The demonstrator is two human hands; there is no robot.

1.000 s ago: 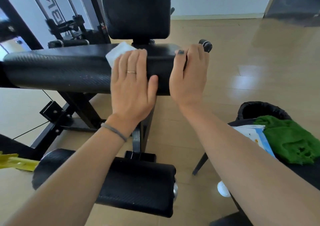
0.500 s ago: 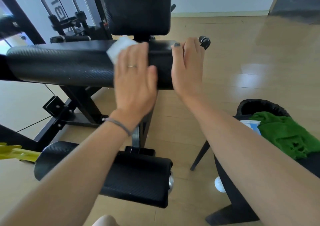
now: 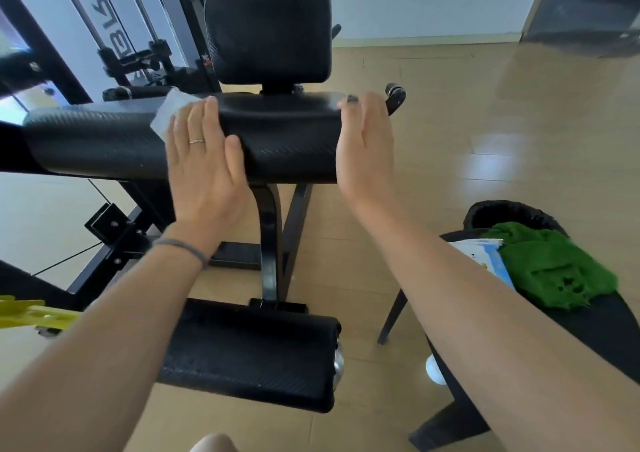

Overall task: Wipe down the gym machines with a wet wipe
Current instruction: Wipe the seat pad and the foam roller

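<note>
At the far left a yellow bar point(image 3: 33, 314) juts in low over the pale floor, and behind it black frame tubes and cables of a cable station point(image 3: 135, 57) rise against a white wall. A long black padded roller point(image 3: 104, 140) with a woven, carbon-like texture runs across the middle of the view from the left edge toward the centre. The left hand point(image 3: 202, 167) lies flat on it with straight fingers, a thin ring on one finger and a grey band at the wrist, pressing a white wet wipe point(image 3: 171, 112) against the top of the pad; only the wipe's far-left corner shows beyond the fingertips. Above the roller stands a square black back pad point(image 3: 268, 34). Below, a shorter padded roller point(image 3: 252, 354) with a chrome end cap sits on the machine's black upright. The right hand point(image 3: 365, 147) rests open at the upper roller's right end, fingers straight and laid over the top, just beside a black handle knob point(image 3: 396, 95). Further right the wooden floor point(image 3: 485, 122) shines with window glare. At the right edge a black stool point(image 3: 571, 341) carries a white-and-blue packet point(image 3: 485, 254) partly under a green cloth point(image 3: 550, 271), in front of a black-lined bin point(image 3: 502, 212).
</note>
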